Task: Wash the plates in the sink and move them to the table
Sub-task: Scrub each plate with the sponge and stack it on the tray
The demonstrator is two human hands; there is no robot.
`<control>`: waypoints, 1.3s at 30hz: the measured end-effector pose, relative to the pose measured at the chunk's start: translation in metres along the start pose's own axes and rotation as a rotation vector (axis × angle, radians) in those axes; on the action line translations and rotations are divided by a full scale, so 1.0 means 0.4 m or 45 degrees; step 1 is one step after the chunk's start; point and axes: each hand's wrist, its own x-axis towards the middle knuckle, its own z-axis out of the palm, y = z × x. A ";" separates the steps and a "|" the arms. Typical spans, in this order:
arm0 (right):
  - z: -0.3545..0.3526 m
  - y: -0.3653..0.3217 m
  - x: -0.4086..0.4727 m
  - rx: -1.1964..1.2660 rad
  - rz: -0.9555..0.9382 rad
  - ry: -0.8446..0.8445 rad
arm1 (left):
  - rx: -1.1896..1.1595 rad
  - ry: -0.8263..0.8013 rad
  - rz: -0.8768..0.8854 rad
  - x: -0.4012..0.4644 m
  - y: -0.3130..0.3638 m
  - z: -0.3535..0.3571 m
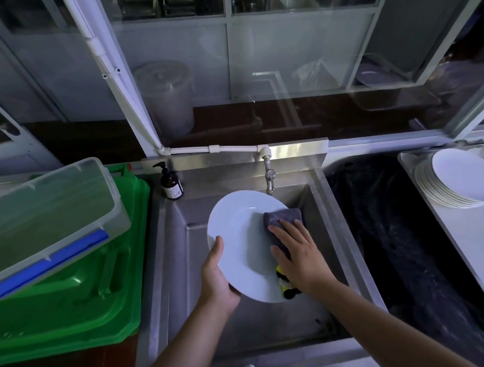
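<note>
Plate tilted over the sink, mid-scrub.

Your left hand (pixel 216 276) grips the white plate (pixel 240 242) by its lower-left rim, thumb on the face, holding it above the sink (pixel 176 247); your right hand (pixel 299 254) presses a grey cloth (pixel 279 218) flat against it, fingers spread. Expect it rigid, breakable and slick when wet, so keep hold at the rim. Washed plates (pixel 463 181) are stacked on the surface (pixel 480 250) at right.

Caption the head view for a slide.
Left hand holds a plate over the sink; right hand wipes it with a cloth.
</note>
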 end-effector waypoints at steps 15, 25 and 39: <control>-0.052 0.068 -0.089 -0.319 -0.883 -0.066 | 0.132 0.038 -0.087 0.055 0.060 -0.007; -0.034 -0.004 -0.060 -0.314 -0.736 0.291 | 0.006 -0.059 -0.153 0.037 -0.040 0.067; -0.112 0.089 -0.063 -0.348 -0.970 0.078 | 0.212 -0.012 -0.134 0.067 0.072 0.009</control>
